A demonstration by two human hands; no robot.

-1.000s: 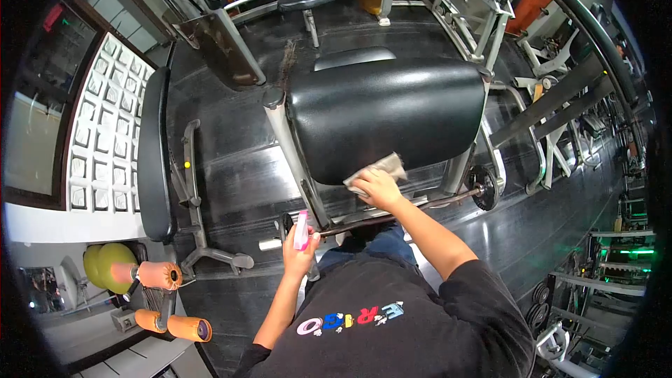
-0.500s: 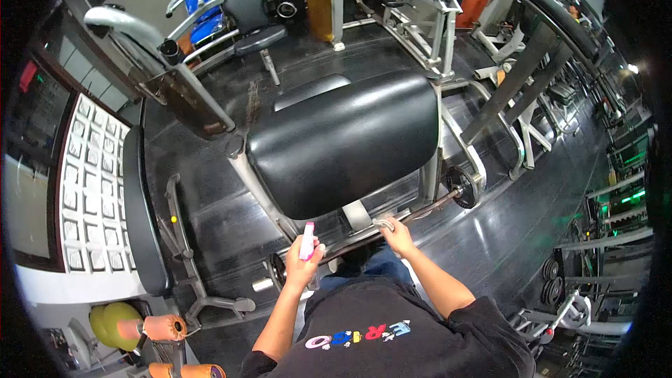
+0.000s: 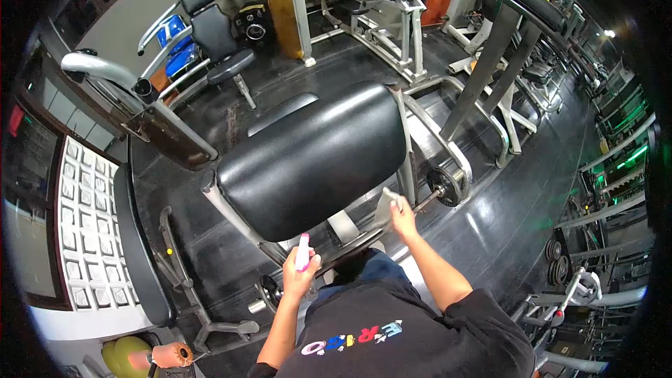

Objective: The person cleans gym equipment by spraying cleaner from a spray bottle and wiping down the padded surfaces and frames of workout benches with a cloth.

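Note:
A small white bottle with pink ends (image 3: 302,252) stands upright in my left hand (image 3: 299,276), whose fingers are wrapped round it. My right hand (image 3: 402,220) pinches a pale cloth (image 3: 384,208) that hangs beside the near right part of the black padded bench (image 3: 315,161). Both hands are at the near side of this pad, the left by its lower corner. Neither the cloth nor the bottle visibly presses on the pad. Beneath the hands runs a metal bar with a weight plate (image 3: 442,185) at its right end.
A grey machine arm (image 3: 105,66) rises at the left, near a long dark pad (image 3: 138,245). A black-seated machine (image 3: 213,35) stands behind. Tall slanted frame posts (image 3: 483,77) are at the right. Weight plates (image 3: 556,259) hang on a rack at far right.
My right hand has risen slightly, and the cloth now hangs out more fully from it. The bottle stays in my left hand. The view has shifted, moving the bench left in the picture.

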